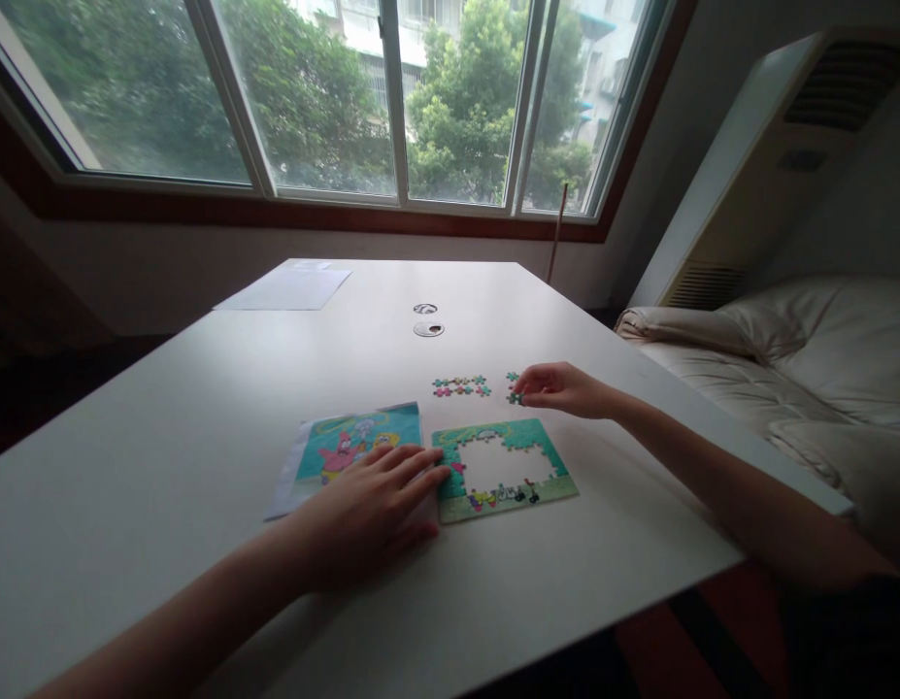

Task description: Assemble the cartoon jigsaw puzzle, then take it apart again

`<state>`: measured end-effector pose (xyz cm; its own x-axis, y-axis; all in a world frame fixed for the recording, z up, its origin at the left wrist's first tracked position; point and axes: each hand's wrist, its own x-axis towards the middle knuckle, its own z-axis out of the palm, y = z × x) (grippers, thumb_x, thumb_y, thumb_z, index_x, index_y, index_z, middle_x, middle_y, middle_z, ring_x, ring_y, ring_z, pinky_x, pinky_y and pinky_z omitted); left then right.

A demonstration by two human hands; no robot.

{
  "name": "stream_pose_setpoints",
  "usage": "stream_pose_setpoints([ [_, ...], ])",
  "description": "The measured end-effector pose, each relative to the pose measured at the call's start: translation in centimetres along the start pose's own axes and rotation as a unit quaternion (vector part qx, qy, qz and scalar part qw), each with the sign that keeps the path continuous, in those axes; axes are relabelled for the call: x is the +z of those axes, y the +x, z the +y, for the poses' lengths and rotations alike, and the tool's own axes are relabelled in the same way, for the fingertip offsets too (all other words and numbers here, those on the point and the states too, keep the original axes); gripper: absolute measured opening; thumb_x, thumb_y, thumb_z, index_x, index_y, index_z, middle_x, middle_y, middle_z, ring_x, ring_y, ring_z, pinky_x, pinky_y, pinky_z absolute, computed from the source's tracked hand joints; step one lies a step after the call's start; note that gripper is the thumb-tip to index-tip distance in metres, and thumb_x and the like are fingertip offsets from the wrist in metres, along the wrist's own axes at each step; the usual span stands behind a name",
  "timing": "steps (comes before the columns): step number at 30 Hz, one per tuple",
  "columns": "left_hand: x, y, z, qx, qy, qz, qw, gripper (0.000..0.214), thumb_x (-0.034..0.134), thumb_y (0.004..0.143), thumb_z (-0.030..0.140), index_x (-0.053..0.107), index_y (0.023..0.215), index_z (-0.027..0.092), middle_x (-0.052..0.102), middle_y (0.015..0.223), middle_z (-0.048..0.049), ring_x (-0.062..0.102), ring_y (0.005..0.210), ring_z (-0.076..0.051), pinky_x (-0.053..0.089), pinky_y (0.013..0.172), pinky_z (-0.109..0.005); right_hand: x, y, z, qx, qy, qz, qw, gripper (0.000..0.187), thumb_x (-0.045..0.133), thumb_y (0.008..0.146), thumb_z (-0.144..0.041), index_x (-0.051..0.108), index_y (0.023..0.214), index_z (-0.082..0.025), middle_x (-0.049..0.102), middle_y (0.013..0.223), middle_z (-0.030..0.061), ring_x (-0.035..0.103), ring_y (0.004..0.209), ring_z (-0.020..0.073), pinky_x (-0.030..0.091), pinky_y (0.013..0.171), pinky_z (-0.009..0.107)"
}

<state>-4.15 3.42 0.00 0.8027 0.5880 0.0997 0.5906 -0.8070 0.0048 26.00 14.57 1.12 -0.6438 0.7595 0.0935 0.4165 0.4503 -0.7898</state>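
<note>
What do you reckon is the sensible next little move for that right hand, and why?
Probably lift the loose piece that the right hand touches and carry it to the puzzle frame, whose middle is unfilled. The left hand rests flat at the frame's edge, which seems to steady it.

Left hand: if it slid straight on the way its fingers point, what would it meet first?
The partly assembled puzzle. The left hand lies flat on the printed picture sheet, fingers pointing right, with its fingertips right at the puzzle's left border. Whether they actually touch it is hard to judge.
</note>
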Motion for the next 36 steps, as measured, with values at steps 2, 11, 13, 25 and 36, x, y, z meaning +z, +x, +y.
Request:
stream_pose_setpoints([
  [2,0.0,0.0,0.0,0.001,0.002,-0.001,1.000,0.045,0.040,0.090,0.040,0.040,0.130,0.020,0.047,0.130,-0.0102,0.044,0.116,-0.030,0.038,0.094,-0.046,0.4,-0.6,-0.1,0.014,0.041,0.015,0.999,0.031,0.063,0.073,-0.034,0.062,0.097,-0.014,0.062,0.073,0.0025,0.057,0.068,0.0114,0.045,0.062,0.025],
  [11,0.0,0.0,0.0,-0.003,0.005,-0.013,1.000,0.045,0.040,0.090,0.040,0.040,0.130,0.020,0.046,0.131,-0.0103,0.043,0.117,-0.030,0.037,0.094,-0.047,1.0,-0.8,0.2,0.012,0.038,0.013,0.999,0.033,0.060,0.076,-0.033,0.063,0.105,-0.017,0.063,0.078,0.0028,0.057,0.072,0.0120,0.046,0.068,0.027],
  [13,0.1,0.0,0.0,-0.001,0.003,-0.011,1.000,0.044,0.040,0.090,0.040,0.040,0.129,0.019,0.046,0.131,-0.0103,0.043,0.116,-0.030,0.038,0.094,-0.048,1.1,-0.9,0.4,0.015,0.036,0.003,0.999,0.029,0.059,0.077,-0.034,0.064,0.100,-0.017,0.063,0.080,0.0034,0.057,0.073,0.0122,0.045,0.068,0.026],
  [25,0.0,-0.1,0.0,0.006,0.006,-0.007,1.000,0.044,0.039,0.090,0.040,0.040,0.129,0.018,0.047,0.130,-0.0106,0.043,0.116,-0.029,0.037,0.094,-0.046,1.7,-0.9,0.3,0.060,0.060,0.002,0.996,0.024,0.064,0.071,-0.036,0.060,0.079,-0.014,0.063,0.069,0.0024,0.057,0.062,0.0108,0.045,0.059,0.024],
  [36,0.2,0.0,-0.1,0.006,0.003,0.004,1.000,0.045,0.040,0.090,0.040,0.040,0.129,0.020,0.048,0.129,-0.0098,0.044,0.115,-0.029,0.037,0.094,-0.045,1.6,-1.6,-0.9,0.080,-0.232,0.017,0.969,0.029,0.058,0.074,-0.040,0.057,0.060,-0.015,0.054,0.054,-0.0011,0.046,0.051,0.0092,0.030,0.048,0.022],
])
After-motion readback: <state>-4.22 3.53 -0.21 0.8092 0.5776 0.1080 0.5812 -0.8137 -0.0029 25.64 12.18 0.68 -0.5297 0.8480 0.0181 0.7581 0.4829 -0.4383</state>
